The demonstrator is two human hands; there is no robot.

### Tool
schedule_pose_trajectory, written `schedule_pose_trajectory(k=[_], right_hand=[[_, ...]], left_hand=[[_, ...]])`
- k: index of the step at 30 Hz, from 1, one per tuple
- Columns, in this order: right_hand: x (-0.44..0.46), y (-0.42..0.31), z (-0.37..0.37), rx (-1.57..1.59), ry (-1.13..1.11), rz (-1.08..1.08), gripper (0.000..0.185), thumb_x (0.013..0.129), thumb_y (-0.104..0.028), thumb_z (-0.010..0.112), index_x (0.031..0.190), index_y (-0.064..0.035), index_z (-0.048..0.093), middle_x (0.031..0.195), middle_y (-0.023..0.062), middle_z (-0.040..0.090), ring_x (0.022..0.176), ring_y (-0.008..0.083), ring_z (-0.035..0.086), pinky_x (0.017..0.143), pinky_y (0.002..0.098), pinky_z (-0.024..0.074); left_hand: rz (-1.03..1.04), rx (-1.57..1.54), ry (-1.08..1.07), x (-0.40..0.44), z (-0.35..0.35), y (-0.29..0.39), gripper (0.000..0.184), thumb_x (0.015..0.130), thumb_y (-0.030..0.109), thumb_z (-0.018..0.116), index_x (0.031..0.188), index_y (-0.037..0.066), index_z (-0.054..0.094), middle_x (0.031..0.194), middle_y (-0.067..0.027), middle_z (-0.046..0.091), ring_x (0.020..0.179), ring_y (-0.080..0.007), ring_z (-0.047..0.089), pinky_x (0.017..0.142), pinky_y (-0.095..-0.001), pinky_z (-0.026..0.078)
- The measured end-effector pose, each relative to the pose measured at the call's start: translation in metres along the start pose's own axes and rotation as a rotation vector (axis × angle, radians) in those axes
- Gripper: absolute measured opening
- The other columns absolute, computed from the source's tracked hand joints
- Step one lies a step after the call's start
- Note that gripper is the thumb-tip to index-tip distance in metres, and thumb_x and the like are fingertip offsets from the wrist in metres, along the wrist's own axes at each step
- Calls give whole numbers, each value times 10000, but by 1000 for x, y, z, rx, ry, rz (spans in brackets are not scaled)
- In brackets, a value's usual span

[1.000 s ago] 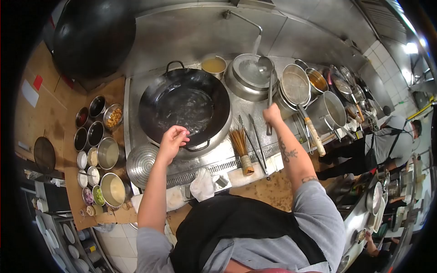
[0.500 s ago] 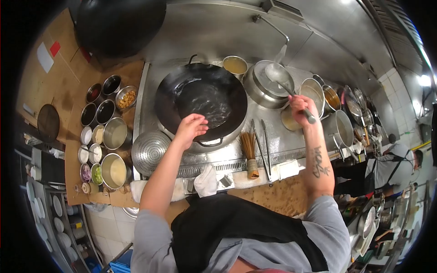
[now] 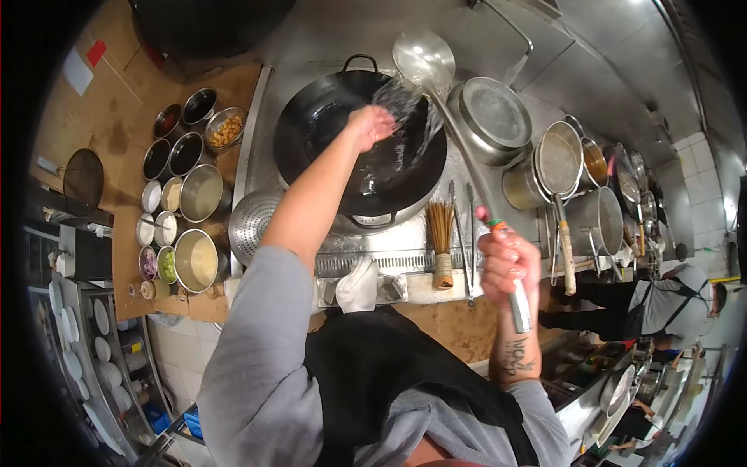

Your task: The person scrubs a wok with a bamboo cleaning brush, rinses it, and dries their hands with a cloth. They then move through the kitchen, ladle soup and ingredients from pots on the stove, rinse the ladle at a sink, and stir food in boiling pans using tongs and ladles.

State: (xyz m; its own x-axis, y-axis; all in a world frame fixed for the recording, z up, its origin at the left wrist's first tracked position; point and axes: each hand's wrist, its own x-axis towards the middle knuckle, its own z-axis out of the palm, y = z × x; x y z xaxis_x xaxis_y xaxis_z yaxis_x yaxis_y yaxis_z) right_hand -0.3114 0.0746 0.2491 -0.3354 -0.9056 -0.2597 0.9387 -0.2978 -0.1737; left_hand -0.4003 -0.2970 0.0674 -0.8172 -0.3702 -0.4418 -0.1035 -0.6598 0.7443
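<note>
Steel, smooth and round: I count two large pots (image 3: 215, 188) at left, then one strainer (image 3: 252, 222) perforated with small holes. One black wok (image 3: 299, 140) with two loop handles follows, wet and glossy. Over it, blurred beside splashing water, is the left hand (image 3: 372, 127); I cannot tell whether its fingers are apart. One metal ladle (image 3: 469, 158) slants past, bowl above the wok's far-right edge. One bristly brush (image 3: 441, 233) lies left of the right hand (image 3: 510, 268), clamped around the ladle's handle.
</note>
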Motion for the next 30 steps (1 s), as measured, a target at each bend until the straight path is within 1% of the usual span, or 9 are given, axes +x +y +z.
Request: schedule_pose_trajectory(k=[5, 11, 15, 18, 21, 22, 24, 27, 30], right_hand=[[85, 19, -61, -328, -151, 0, 239, 996, -60, 485, 1230, -109, 477, 545, -43, 357, 338, 49, 307, 315, 253, 307], [228, 12, -77, -854, -157, -87, 189, 885, -68, 708, 872, -86, 521, 525, -16, 433, 375, 97, 423, 394, 304, 441], [305, -5, -63, -1175, -106, -163, 322, 896, -196, 727, 684, -59, 526, 545, 22, 503, 435, 131, 487, 475, 315, 474], [334, -24, -26, -1165, 46, -120, 385, 918, -247, 690, 635, -65, 505, 553, 33, 494, 466, 138, 475, 493, 310, 445], [364, -30, -13, -1299, 29, -287, 350, 902, -245, 680, 650, -70, 509, 544, 26, 468, 478, 142, 479, 490, 319, 427], [369, -30, -11, -1310, 38, -335, 324, 882, -225, 684, 658, -43, 535, 560, 39, 507, 490, 146, 504, 493, 327, 440], [376, -29, -4, -1341, 53, -426, 279, 842, -186, 692, 675, 10, 585, 591, 65, 585, 512, 152, 552, 497, 345, 467], [354, -9, 25, -1342, 0, -866, 266, 821, -178, 689, 689, 36, 603, 626, 89, 624, 599, 152, 592, 562, 353, 490], [356, -9, 3, -1510, 36, -825, 268, 779, -190, 712, 699, 40, 602, 650, 149, 642, 695, 175, 626, 668, 376, 507]], left_hand=[[271, -41, -98, -11, 33, 92, 328, 1019, 184, 389, 1177, -57, 545, 1098, -190, 657, 991, -315, 648, 866, -433, 552], [363, 31, -431, -73, 82, 176, 464, 1056, 367, 352, 1225, -31, 519, 1183, -177, 624, 1047, -311, 627, 942, -444, 511], [530, 174, -272, -49, 81, 178, 264, 1042, 238, 466, 1124, 5, 560, 921, -72, 605, 832, -184, 600, 792, -348, 532], [608, 210, -313, -53, 81, 173, 208, 1030, 223, 511, 1062, 22, 553, 838, -26, 557, 724, -131, 534, 679, -297, 485], [661, 252, -310, -54, 82, 170, 177, 1012, 227, 560, 992, 53, 539, 802, -1, 537, 687, -99, 500, 634, -256, 437], [693, 180, -243, -57, 90, 169, 193, 976, 238, 622, 907, 63, 583, 690, 29, 528, 580, -86, 463, 553, -261, 406], [725, 348, -79, -58, 91, 165, 265, 952, 285, 648, 831, 54, 598, 647, 11, 539, 569, -103, 494, 558, -281, 415], [869, 676, 306, -46, 79, 148, 477, 906, 404, 658, 671, -8, 606, 608, -81, 591, 598, -181, 567, 616, -368, 461], [851, 642, 358, -60, 87, 147, 490, 911, 383, 632, 641, -24, 596, 583, -86, 577, 523, -212, 539, 533, -426, 422]])
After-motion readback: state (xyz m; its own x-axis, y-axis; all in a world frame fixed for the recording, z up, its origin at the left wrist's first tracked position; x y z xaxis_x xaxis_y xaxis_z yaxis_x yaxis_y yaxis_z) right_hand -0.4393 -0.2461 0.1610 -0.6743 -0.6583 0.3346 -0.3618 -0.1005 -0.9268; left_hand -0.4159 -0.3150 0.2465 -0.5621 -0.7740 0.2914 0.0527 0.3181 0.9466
